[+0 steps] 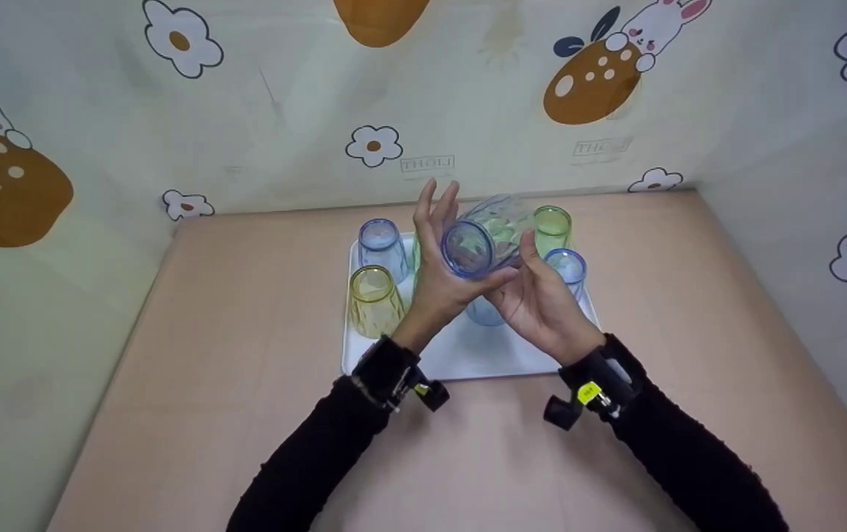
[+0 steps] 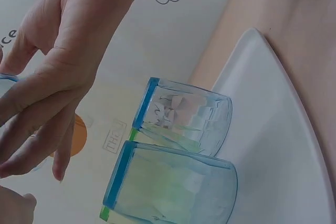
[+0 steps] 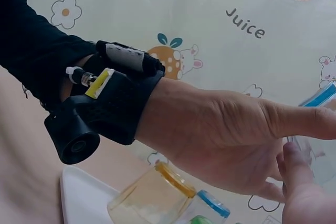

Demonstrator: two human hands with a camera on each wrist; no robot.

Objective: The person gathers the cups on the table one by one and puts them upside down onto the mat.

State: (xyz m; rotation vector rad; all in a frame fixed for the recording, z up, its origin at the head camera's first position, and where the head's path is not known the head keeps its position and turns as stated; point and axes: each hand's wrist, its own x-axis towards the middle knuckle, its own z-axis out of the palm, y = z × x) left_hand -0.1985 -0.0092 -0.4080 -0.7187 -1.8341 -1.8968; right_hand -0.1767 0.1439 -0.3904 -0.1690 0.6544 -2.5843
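A clear blue-tinted drinking glass is held up, tilted, above a white tray. Its smaller, blue-ringed end faces the head camera. My left hand holds it near that end, thumb beneath and some fingers raised and spread. From the right, my right hand grips the same glass, thumb along its side; its other fingers are mostly hidden in the head view. In the right wrist view, only part of the held glass shows, beside the right thumb.
Several glasses stand on the tray, narrow end up: a yellow glass front left, a blue glass behind it, a green glass at back right, a blue glass at right. Another blue glass is partly hidden beneath the hands.
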